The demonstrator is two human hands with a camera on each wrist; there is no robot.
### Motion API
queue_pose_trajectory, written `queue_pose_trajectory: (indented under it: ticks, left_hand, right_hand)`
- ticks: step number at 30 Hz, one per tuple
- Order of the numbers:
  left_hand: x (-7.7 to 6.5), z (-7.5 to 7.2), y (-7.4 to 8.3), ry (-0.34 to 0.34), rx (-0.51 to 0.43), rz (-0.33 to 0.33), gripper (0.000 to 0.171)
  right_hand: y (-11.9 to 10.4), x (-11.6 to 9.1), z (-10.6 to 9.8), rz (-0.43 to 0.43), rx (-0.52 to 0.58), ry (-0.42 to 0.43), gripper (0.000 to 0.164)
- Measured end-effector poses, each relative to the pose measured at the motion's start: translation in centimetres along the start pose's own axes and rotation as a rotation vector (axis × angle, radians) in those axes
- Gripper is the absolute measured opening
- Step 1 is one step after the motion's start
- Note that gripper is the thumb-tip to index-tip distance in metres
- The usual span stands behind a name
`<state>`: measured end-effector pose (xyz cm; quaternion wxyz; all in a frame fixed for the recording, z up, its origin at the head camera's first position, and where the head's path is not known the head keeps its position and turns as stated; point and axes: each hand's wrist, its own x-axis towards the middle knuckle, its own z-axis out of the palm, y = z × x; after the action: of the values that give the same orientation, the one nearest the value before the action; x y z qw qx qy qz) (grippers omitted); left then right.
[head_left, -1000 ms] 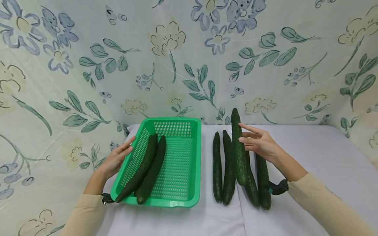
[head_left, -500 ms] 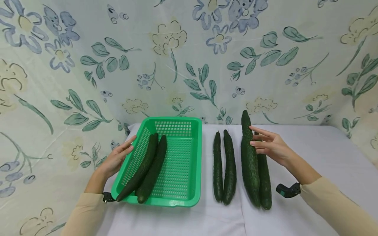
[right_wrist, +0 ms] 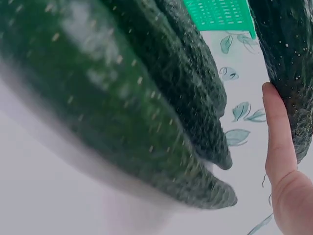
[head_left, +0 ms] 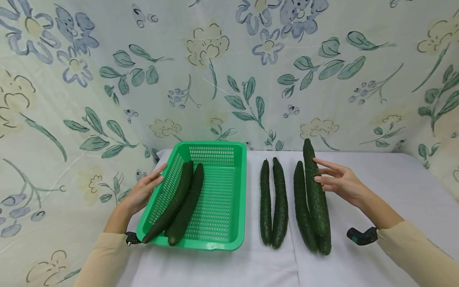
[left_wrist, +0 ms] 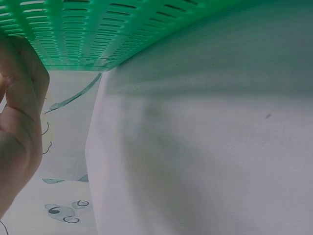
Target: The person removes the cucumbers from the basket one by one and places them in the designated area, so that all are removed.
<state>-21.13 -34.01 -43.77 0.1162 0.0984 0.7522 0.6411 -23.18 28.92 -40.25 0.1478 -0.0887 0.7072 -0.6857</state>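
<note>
My right hand (head_left: 338,181) pinches a long dark green cucumber (head_left: 314,187) between thumb and fingers near its upper half. This cucumber overlaps the rightmost cucumber (head_left: 325,245) in the head view, and another cucumber (head_left: 303,207) lies just left of it. In the right wrist view, the thumb presses against the held cucumber (right_wrist: 288,58), and a large cucumber (right_wrist: 117,103) lies close to the camera. At the left, my left hand (head_left: 140,193) rests its extended fingers against the outer side of a green plastic basket (head_left: 238,199). Two cucumbers (head_left: 191,203) lie slanted inside that basket.
Between the basket and the right-hand group lie two cucumbers (head_left: 265,207) side by side, lengthwise. Everything stands on a white cloth-covered table (head_left: 394,187). Behind it hangs a floral curtain (head_left: 215,79), which also runs along the left.
My right hand has carried its cucumber to the right, from over the middle of the row to over the rightmost cucumber. The left hand stays at the basket.
</note>
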Motion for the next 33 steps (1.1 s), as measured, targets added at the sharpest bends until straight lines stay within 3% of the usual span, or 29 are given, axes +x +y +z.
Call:
queue_pose_trajectory:
  ticks: [8, 22, 33]
  left_hand:
    - [0.1, 0.1, 0.1, -0.005, -0.025, -0.008, 0.056]
    - [0.0, 0.1, 0.1, 0.004, -0.015, -0.005, 0.056]
    - [0.0, 0.1, 0.2, -0.002, -0.021, -0.006, 0.055]
  right_hand:
    - [1.0, -0.9, -1.9, -0.024, -0.029, -0.014, 0.063]
    - [2.9, -2.4, -5.0, 0.003, -0.16, 0.015, 0.064]
    - [4.2, -3.2, -6.7, 0.035, -0.203, 0.014, 0.064]
